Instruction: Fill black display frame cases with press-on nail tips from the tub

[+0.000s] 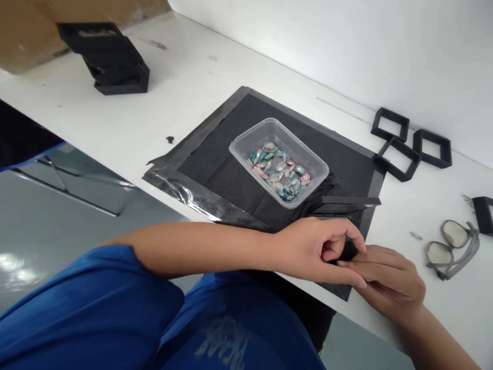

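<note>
My left hand (323,249) reaches across from the left, its thumb and index finger curled round to the fingers of my right hand (391,280). The right hand is closed, fingers pressed together; whatever either hand holds is hidden or too small to make out. Just beyond them stands a black box with its lid-like panel (346,204) tilted up, partly covered by my left hand. Past that, a clear plastic tub (239,146) holds several small glossy pieces (283,167) in teal, pink and white that look like false nails.
A black mat (215,159) with taped edges lies under the tub. Several black frames (400,159) rest along the wall to the right, near a pair of glasses (441,254) and a small pink piece (416,235). Black boxes (119,67) are stacked at the far left.
</note>
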Demonstrator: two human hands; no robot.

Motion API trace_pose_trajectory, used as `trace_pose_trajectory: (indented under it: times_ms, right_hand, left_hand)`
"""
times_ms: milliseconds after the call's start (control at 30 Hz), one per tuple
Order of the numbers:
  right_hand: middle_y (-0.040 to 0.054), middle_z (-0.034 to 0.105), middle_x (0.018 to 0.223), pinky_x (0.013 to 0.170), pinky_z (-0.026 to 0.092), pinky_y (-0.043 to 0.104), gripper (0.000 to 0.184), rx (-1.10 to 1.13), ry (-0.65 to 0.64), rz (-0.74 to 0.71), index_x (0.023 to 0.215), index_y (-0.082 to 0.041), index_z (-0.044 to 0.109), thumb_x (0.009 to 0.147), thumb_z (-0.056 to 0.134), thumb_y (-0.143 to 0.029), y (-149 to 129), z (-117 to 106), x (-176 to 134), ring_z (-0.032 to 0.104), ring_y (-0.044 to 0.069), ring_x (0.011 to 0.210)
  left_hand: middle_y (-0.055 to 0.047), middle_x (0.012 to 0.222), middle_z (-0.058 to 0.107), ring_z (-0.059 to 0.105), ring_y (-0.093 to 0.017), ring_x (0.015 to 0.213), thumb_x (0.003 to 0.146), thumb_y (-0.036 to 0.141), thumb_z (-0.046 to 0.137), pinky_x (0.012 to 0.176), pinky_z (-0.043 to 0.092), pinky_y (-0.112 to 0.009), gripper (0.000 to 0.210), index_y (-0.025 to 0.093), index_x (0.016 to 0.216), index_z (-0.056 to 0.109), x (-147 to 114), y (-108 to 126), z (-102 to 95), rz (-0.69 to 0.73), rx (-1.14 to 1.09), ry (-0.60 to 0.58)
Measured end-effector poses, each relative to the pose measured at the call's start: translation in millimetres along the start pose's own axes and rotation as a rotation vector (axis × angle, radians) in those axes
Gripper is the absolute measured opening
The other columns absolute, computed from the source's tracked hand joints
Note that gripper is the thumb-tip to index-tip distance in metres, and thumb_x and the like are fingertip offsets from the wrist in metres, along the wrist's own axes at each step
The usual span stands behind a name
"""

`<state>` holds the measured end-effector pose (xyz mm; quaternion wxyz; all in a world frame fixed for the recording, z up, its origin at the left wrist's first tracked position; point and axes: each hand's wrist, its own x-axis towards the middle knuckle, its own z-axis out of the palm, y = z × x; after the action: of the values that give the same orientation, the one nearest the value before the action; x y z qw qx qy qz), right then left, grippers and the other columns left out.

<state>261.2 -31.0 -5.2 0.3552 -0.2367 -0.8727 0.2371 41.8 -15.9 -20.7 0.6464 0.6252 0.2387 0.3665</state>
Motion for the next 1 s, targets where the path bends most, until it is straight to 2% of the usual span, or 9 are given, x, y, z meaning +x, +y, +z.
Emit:
trace_pose_trajectory:
  times_ms: [167, 267, 367, 467, 533, 633, 767, 867, 1000]
  right_hand:
    - [-0.0010, 0.071, 0.069, 0.055, 0.052, 0.026, 0.021, 0.278, -0.097, 0.145, 0.107, -0.026, 0.079, 0.101, 0.065, -0.011, -0.6, -6.0, -0.3, 0.062, 0.013, 0.059]
    - [0.0000, 0.070, 0.072, 0.058, 0.053, 0.025, 0.017, 0.474, -0.167, 0.276, 0.102, -0.026, 0.080, 0.103, 0.066, -0.015, -0.6, -9.6, -2.6, 0.064, 0.013, 0.063]
    - [0.0030, 0.076, 0.080, 0.065, 0.057, 0.025, 0.016, 0.700, -0.248, 0.368, 0.103, -0.024, 0.080, 0.107, 0.064, -0.023, 2.3, -11.9, -5.9, 0.071, 0.014, 0.069]
    - [0.0047, 0.079, 0.085, 0.069, 0.059, 0.027, 0.015, 0.819, -0.262, 0.426, 0.107, -0.024, 0.079, 0.107, 0.065, -0.027, 6.6, -11.9, -9.1, 0.074, 0.015, 0.073]
    - [0.0044, 0.078, 0.083, 0.070, 0.058, 0.028, 0.014, 0.854, -0.278, 0.455, 0.103, -0.024, 0.079, 0.107, 0.066, -0.030, 8.3, -11.0, -10.7, 0.073, 0.016, 0.074]
    - [0.0039, 0.076, 0.084, 0.068, 0.056, 0.027, 0.018, 0.868, -0.291, 0.515, 0.099, -0.024, 0.076, 0.108, 0.065, -0.035, 8.4, -9.9, -11.9, 0.070, 0.015, 0.073]
    - [0.0024, 0.073, 0.081, 0.062, 0.051, 0.023, 0.020, 0.784, -0.295, 0.565, 0.093, -0.022, 0.071, 0.106, 0.067, -0.037, 7.2, -11.1, -12.7, 0.064, 0.012, 0.069]
    - [0.0008, 0.072, 0.079, 0.062, 0.050, 0.022, 0.020, 0.728, -0.318, 0.555, 0.091, -0.022, 0.068, 0.106, 0.067, -0.035, 7.9, -12.8, -13.5, 0.062, 0.011, 0.068]
    - [-0.0022, 0.068, 0.072, 0.057, 0.047, 0.021, 0.020, 0.640, -0.319, 0.535, 0.095, -0.024, 0.070, 0.110, 0.061, -0.034, 9.3, -12.5, -12.4, 0.057, 0.010, 0.061]
  left_hand:
    - [0.013, 0.064, 0.045, 0.041, -0.002, 0.053, 0.077, 0.027, 0.097, 0.050, 0.035, -0.017, 0.035, 0.017, 0.091, 0.067, 2.1, -1.6, 1.0, 0.113, -0.055, 0.023]
    - [0.011, 0.065, 0.048, 0.042, -0.002, 0.052, 0.081, 0.028, 0.093, 0.048, 0.037, -0.018, 0.028, 0.015, 0.085, 0.067, 3.0, 0.3, 0.2, 0.191, -0.038, 0.020]
    - [0.009, 0.065, 0.053, 0.047, -0.003, 0.055, 0.085, 0.030, 0.090, 0.055, 0.043, -0.019, 0.024, 0.012, 0.091, 0.074, 1.4, 3.9, -2.6, 0.315, 0.099, 0.010]
    - [0.009, 0.060, 0.060, 0.052, -0.005, 0.057, 0.086, 0.027, 0.091, 0.062, 0.047, -0.020, 0.031, 0.010, 0.109, 0.078, -1.5, 6.7, -5.2, 0.394, 0.250, -0.099]
    - [0.007, 0.060, 0.067, 0.059, -0.006, 0.059, 0.088, 0.024, 0.090, 0.063, 0.049, -0.020, 0.035, 0.009, 0.117, 0.077, -2.3, 7.2, -6.1, 0.384, 0.298, -0.183]
    - [0.003, 0.068, 0.076, 0.066, -0.008, 0.063, 0.092, 0.019, 0.084, 0.066, 0.051, -0.019, 0.027, 0.010, 0.117, 0.078, -1.3, 5.6, -5.6, 0.343, 0.282, -0.214]
    - [0.006, 0.065, 0.074, 0.065, -0.006, 0.061, 0.095, 0.026, 0.082, 0.063, 0.049, -0.018, 0.023, 0.014, 0.114, 0.080, -0.6, 0.2, -2.5, 0.326, 0.353, -0.136]
    - [0.011, 0.055, 0.064, 0.060, -0.004, 0.055, 0.094, 0.033, 0.083, 0.056, 0.044, -0.019, 0.021, 0.018, 0.108, 0.080, -2.5, -4.5, -2.6, 0.397, 0.468, -0.059]
    - [0.014, 0.054, 0.059, 0.056, -0.004, 0.051, 0.096, 0.041, 0.081, 0.052, 0.041, -0.022, 0.026, 0.019, 0.109, 0.076, -4.3, -10.0, -9.1, 0.511, 0.620, 0.003]
